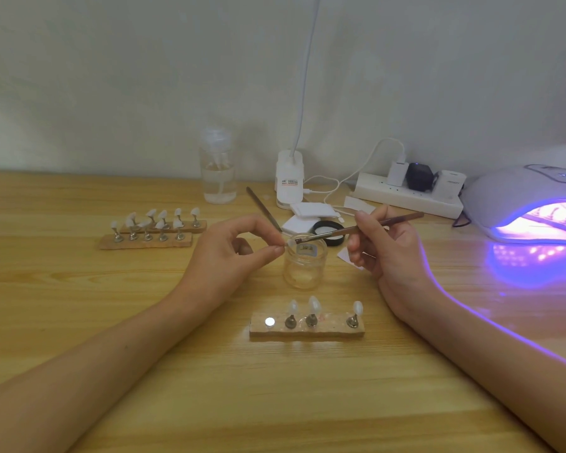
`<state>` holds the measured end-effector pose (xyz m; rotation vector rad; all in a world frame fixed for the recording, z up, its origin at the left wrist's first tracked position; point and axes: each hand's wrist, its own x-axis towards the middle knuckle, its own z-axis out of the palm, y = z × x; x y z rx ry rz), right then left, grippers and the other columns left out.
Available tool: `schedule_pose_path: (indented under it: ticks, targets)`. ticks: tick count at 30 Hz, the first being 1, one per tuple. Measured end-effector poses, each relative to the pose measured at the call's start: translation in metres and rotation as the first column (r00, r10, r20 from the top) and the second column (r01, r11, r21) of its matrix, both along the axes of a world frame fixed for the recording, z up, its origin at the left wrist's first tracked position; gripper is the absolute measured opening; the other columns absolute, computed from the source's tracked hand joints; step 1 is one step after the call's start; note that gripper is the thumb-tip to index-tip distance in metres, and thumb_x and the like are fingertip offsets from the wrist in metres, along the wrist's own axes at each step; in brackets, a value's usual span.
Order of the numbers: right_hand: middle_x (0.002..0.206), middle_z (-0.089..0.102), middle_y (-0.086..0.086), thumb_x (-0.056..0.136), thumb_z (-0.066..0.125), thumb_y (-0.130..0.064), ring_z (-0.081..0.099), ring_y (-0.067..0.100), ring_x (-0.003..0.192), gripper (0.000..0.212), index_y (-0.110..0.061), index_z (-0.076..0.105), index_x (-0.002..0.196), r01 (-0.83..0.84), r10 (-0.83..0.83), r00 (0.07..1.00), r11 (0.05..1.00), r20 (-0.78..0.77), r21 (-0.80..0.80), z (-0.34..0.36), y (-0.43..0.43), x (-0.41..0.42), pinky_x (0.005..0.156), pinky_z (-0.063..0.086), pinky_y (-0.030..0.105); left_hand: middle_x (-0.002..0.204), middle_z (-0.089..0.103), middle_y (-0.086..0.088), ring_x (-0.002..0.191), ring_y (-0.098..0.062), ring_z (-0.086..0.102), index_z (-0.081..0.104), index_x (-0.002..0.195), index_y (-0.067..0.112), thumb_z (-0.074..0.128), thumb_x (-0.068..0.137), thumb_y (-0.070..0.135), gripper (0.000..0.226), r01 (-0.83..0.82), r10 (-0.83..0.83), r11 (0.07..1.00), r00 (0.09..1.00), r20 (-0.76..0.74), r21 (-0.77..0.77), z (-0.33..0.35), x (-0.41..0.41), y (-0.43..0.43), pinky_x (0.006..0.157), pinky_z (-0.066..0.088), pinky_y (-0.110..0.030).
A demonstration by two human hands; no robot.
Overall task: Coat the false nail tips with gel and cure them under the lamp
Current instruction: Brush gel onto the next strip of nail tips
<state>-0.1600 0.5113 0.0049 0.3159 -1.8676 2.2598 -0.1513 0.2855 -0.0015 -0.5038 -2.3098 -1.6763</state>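
Back-left racks [151,228]: two wooden strips side by side, each with a row of false nail tips on little metal stands. Whether they are coated I cannot tell.
Pump bottle [218,171]: clear, against the wall, well away from the work.
Left hand [232,253]: thumb and forefinger pressed together, pinching one nail tip [289,245] by its stand. The other fingers are curled in behind. The tip is held just at the rim of the jar.
Jar [304,263]: small clear glass one, open, on the table [79,305] between the two hands. Its black lid [329,231] lies just behind.
Front rack [307,333]: near the body, three tips standing. One bare magnet [269,322] at its left end and a gap further right, so the held tip probably belongs here.
Brush [334,232]: bristles touching or just over the pinched tip, above the jar mouth.
Right hand [386,246]: fingers curled round the brush handle, held like a pen, with the handle pointing up and to the right.
Power strip [406,194]: by the wall, several plugs in it.
Lamp [517,204]: far right, lit violet, with what looks like another rack inside.
Step in hand: coating a single tip.
Doing it well: keep the pinch low on the stand, clear of the nail surface. Draw the brush from base to free edge in thin, even strokes and wipe any excess on the jar rim. Work over the jar so drips fall back in, and keep wet gel turned away from the lamp's glow until the tip is seated on the rack.
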Motion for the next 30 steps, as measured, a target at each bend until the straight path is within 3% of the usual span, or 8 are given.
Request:
schedule_pose_path:
  ticks: [4,8,21,30]
  targets:
    - [0.061,0.063,0.003,0.081,0.069,-0.037,0.059,0.014,0.051,0.026,-0.018,0.052,0.076,-0.045,0.045,0.999,0.999,-0.019,-0.006,0.0008,-0.0004,0.0005,0.051,0.049,0.022,0.07,0.065,0.02,0.05,-0.005,0.038,0.071,0.076,0.023,0.078,0.081,0.012,0.014,0.002,-0.002,1.0,1.0,0.005,0.008,0.0003,0.0006,0.0001,0.05,0.035,-0.011]
    - [0.061,0.064,0.004,0.081,0.068,-0.035,0.06,0.015,0.051,0.025,-0.016,0.051,0.078,0.002,-0.002,1.0,1.0,-0.002,0.012,0.0,-0.0005,0.0,0.051,0.05,0.024,0.081,0.07,0.005,0.049,-0.005,0.039,0.071,0.074,0.02,0.079,0.078,0.013,0.012,-0.003,0.003,1.0,1.0,0.007,0.03,0.0003,0.0008,0.0005,0.05,0.036,-0.013]
    - [0.063,0.065,0.005,0.081,0.068,-0.039,0.064,0.016,0.057,0.027,-0.018,0.052,0.077,-0.027,0.028,0.999,0.999,-0.034,0.027,0.0011,-0.0017,0.0017,0.057,0.054,0.025,0.085,0.07,0.009,0.05,-0.008,0.04,0.07,0.075,0.019,0.079,0.079,0.011,0.013,0.008,-0.008,0.999,1.0,0.002,0.032,-0.0016,-0.0005,0.0001,0.051,0.036,-0.011]
    - [0.064,0.066,0.005,0.083,0.068,-0.039,0.063,0.018,0.057,0.027,-0.018,0.053,0.078,-0.006,0.008,1.0,0.998,-0.022,0.061,0.0009,-0.0017,0.0017,0.052,0.049,0.023,0.089,0.071,0.009,0.052,-0.004,0.042,0.07,0.075,0.026,0.078,0.079,0.02,0.011,-0.003,0.003,1.0,1.0,0.002,0.002,-0.0017,-0.0006,-0.0009,0.053,0.039,-0.012]
